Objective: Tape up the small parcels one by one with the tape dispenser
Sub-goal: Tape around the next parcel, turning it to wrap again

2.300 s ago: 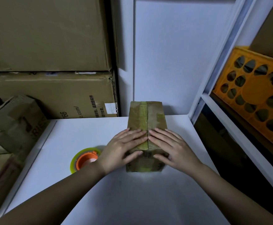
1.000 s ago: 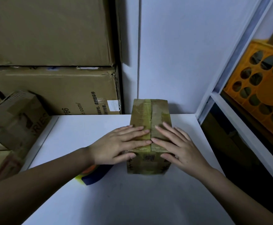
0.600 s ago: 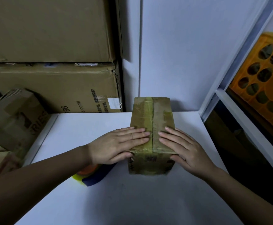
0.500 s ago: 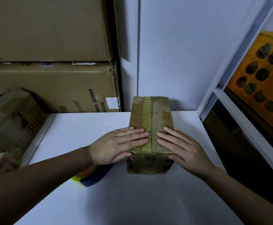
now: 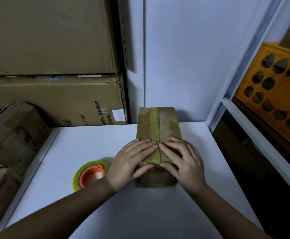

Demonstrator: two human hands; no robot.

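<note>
Left hand [image 5: 130, 163], right hand [image 5: 183, 161]: fingers spread flat, pressing parcel [image 5: 158, 128] top. Tape roll [image 5: 90, 175] on bench [image 5: 82, 145] beside left wrist.

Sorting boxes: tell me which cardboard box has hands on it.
The small taped box on the white table; both hands press its top. The others are stacked left, untouched.

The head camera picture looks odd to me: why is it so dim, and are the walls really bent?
Head view: light is low and bluish, so the parcel and both forearms look murky; the left hand and right hand stay sharp. The tape roll shows no glare. The wide lens bows the shelf frame and the stacked cartons.
</note>
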